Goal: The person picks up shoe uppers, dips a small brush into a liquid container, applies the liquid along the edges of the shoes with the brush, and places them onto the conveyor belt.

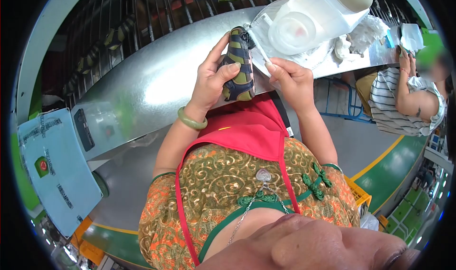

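My left hand (211, 76), with a green bangle at its wrist, grips a small olive-and-navy shoe (243, 70) above the near edge of the metal bench. The shoe's dark, textured end points away from me. My right hand (292, 80) pinches a thin white brush (259, 45) between thumb and fingers. Its far end lies close beside the dark end of the shoe; whether it touches cannot be made out. Just beyond my right hand stands a translucent plastic container (313, 21) on clear plastic.
A rack of metal bars (164, 9) carrying similar shoes runs behind the metal bench (156, 70). At left are a phone (84, 129) and a pale blue box (57, 170). White crumpled material (368, 32) lies at right, near another person in a striped top (392, 97).
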Tool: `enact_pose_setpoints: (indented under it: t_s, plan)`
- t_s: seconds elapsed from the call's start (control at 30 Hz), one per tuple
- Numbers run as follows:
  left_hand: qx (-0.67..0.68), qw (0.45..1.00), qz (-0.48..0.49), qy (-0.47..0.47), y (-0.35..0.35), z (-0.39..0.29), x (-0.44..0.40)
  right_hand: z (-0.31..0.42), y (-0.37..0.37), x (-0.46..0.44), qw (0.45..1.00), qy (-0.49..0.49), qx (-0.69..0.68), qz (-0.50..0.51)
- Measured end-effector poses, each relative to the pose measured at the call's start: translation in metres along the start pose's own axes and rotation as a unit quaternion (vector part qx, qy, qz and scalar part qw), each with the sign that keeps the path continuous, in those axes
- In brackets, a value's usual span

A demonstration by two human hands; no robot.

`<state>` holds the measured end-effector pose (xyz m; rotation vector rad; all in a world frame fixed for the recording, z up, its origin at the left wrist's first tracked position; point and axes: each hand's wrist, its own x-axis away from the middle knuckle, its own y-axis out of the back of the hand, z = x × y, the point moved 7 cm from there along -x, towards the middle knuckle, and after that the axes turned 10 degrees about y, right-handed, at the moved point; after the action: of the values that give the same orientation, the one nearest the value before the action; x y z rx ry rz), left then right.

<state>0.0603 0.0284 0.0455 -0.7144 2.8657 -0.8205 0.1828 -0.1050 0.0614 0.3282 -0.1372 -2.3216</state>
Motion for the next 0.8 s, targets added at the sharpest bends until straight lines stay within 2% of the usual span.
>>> enact_pose_setpoints:
  t_s: [0.17,0.23,0.27,0.53,0.8]
  plan:
    - [-0.019,0.999,0.029,0.02,-0.002,0.002,0.002,-0.001,0.009,-0.01,0.999,0.016,0.022,-0.027]
    - [0.045,0.998,0.03,0.034,-0.002,0.002,0.003,0.002,0.012,-0.013,0.996,0.077,0.042,-0.033]
    - [0.046,0.998,0.029,0.035,-0.002,0.002,0.003,0.002,0.013,-0.013,0.996,0.076,0.042,-0.032]
    - [0.132,0.989,0.034,0.053,-0.001,0.008,0.002,0.001,0.013,-0.011,0.994,0.085,0.055,0.03]
    - [0.147,0.987,-0.014,0.058,0.008,0.009,0.0,-0.005,0.008,0.002,0.997,-0.012,0.027,0.077]
